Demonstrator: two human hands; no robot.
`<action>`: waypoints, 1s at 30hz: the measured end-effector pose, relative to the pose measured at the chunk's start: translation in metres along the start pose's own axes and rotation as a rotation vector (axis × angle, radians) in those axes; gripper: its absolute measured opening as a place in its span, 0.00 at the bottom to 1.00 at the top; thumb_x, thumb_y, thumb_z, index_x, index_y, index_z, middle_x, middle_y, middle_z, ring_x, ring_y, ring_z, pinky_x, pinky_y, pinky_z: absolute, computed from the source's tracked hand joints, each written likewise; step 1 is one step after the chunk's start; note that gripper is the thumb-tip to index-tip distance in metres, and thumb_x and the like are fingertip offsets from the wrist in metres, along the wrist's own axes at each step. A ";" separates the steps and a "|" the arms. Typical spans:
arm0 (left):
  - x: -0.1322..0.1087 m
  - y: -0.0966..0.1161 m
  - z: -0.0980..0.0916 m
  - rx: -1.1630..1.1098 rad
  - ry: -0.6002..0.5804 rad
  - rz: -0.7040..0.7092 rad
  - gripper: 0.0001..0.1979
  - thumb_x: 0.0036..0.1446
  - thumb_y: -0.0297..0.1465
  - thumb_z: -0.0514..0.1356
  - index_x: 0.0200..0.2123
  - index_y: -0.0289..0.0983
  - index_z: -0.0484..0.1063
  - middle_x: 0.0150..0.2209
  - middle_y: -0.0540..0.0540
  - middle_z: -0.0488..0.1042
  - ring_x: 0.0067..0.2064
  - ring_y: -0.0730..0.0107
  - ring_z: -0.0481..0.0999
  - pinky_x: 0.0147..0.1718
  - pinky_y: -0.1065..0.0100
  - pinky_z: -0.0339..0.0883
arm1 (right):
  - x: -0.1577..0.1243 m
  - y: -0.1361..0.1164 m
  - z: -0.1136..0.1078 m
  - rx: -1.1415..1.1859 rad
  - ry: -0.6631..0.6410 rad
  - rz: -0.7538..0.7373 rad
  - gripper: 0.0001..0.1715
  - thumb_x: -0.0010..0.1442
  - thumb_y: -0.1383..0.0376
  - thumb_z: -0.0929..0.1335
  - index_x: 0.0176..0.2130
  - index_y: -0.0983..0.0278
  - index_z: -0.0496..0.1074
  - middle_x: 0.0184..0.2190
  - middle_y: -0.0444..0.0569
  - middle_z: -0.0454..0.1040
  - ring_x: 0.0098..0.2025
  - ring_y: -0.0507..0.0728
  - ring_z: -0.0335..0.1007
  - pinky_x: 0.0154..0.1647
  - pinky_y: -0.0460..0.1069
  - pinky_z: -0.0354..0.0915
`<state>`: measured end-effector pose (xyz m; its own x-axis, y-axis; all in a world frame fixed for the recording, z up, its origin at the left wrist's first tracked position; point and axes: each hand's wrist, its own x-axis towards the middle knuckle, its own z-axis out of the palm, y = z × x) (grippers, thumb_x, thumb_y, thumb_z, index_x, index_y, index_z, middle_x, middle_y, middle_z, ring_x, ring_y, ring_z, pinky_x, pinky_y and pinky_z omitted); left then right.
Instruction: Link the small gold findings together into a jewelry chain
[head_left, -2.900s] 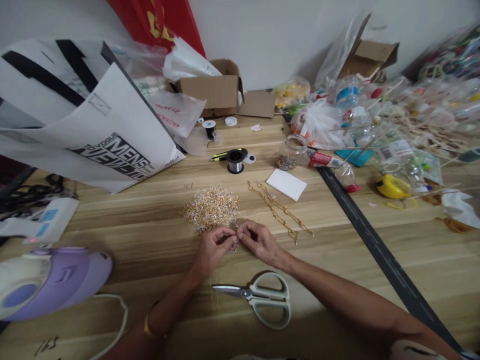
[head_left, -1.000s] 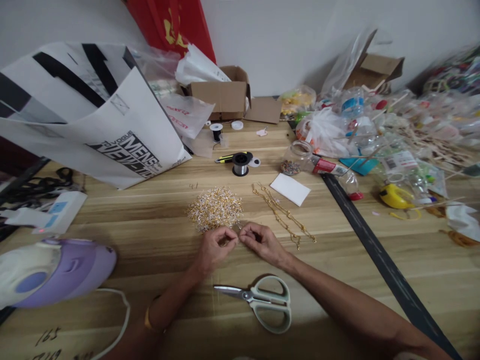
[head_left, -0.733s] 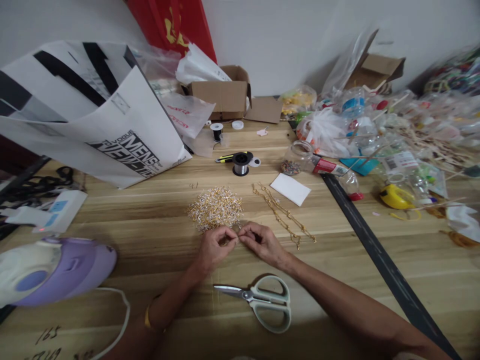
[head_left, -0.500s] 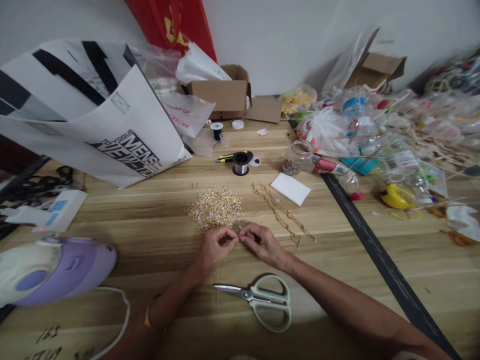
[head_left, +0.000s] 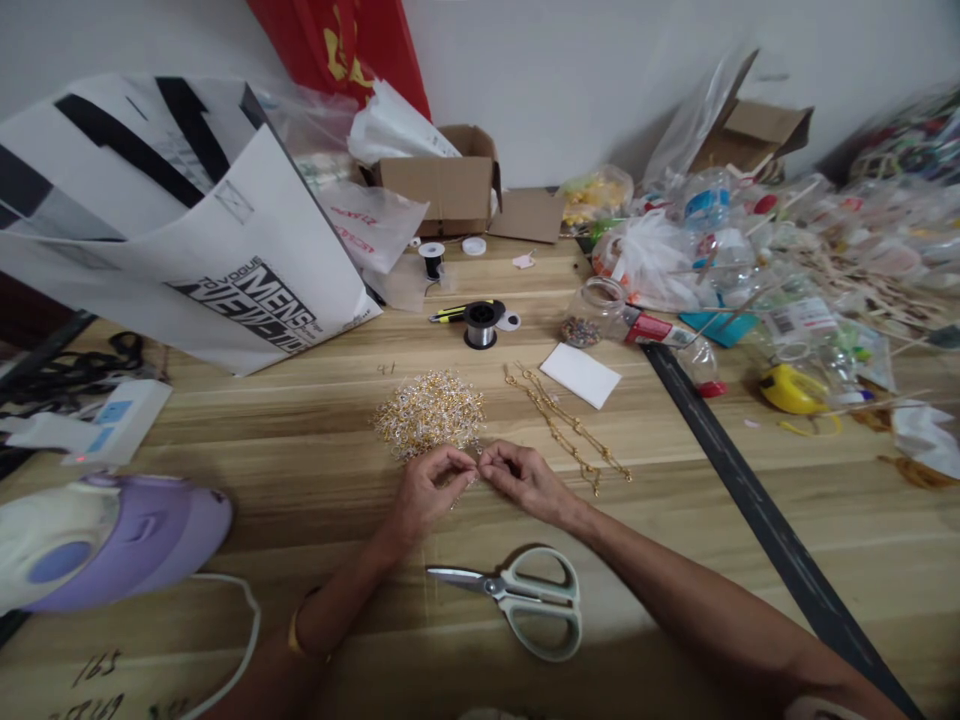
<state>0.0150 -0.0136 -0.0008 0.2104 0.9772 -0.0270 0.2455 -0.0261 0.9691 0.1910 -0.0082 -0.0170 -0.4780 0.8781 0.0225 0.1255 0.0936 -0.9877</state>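
Observation:
My left hand and my right hand meet fingertip to fingertip just in front of a heap of small gold and clear beads. Both are pinched closed; what sits between the fingertips is too small to name. A thin, glinting bit hangs below the left fingers. To the right of my right hand lie gold beaded chains, stretched out side by side. Nearer to me, scissors with pale green handles rest on the wooden table, blades pointing left.
Behind the beads stand a wire spool and a cutter knife. A white card lies by a clear jar. Plastic clutter crowds the right. On the left are a large paper bag, a power strip and a purple appliance.
The fingers of my left hand have shifted slightly, and a thin glinting bit now shows beneath them. My right hand keeps its pinch at nearly the same place.

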 end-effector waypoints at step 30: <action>-0.004 -0.003 0.006 0.379 0.112 0.556 0.03 0.53 0.23 0.58 0.30 0.36 0.69 0.28 0.48 0.73 0.32 0.71 0.73 0.33 0.71 0.66 | 0.005 -0.015 -0.006 0.225 -0.080 0.123 0.16 0.56 0.55 0.65 0.30 0.67 0.65 0.21 0.39 0.57 0.22 0.47 0.50 0.22 0.43 0.48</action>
<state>0.0191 -0.0183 -0.0054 0.3075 0.8123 0.4957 0.4481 -0.5831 0.6776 0.1924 -0.0022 -0.0007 -0.5395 0.8356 -0.1036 -0.0050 -0.1262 -0.9920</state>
